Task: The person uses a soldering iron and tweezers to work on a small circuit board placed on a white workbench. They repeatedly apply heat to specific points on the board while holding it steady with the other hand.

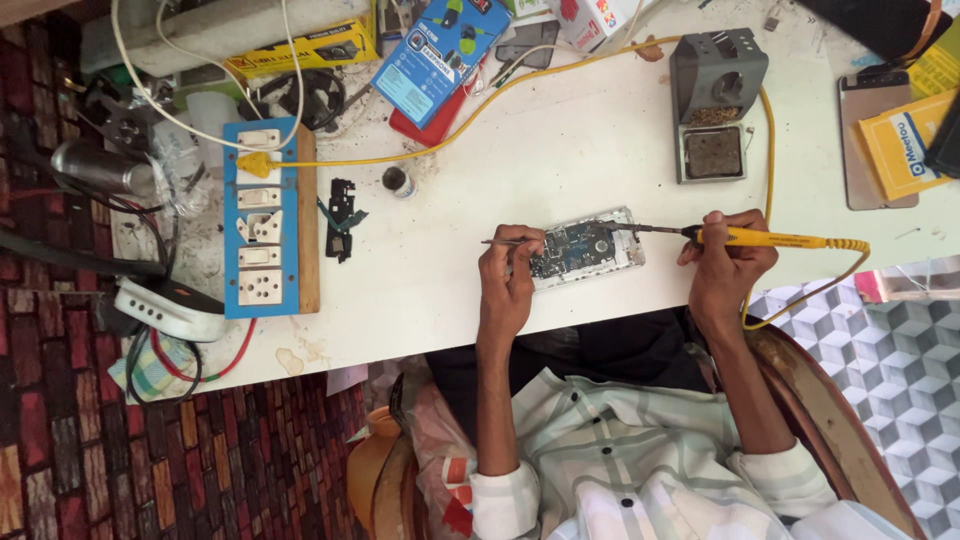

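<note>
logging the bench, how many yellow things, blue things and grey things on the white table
yellow: 3 - soldering iron, cable, long box
blue: 2 - socket board, card pack
grey: 1 - iron stand
total: 6

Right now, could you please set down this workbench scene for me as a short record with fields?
Surface: white table, stained
Left hand: holds thin tweezers against the opened phone
Right hand: grips yellow soldering iron, tip on the phone's circuit board
Opened phone: lies flat between both hands, board exposed
Iron stand: grey, behind the phone, apart from it
Cable: yellow cord runs across the table to the blue switchboard
Small parts: black phone part and small round pot beside the switchboard
</note>
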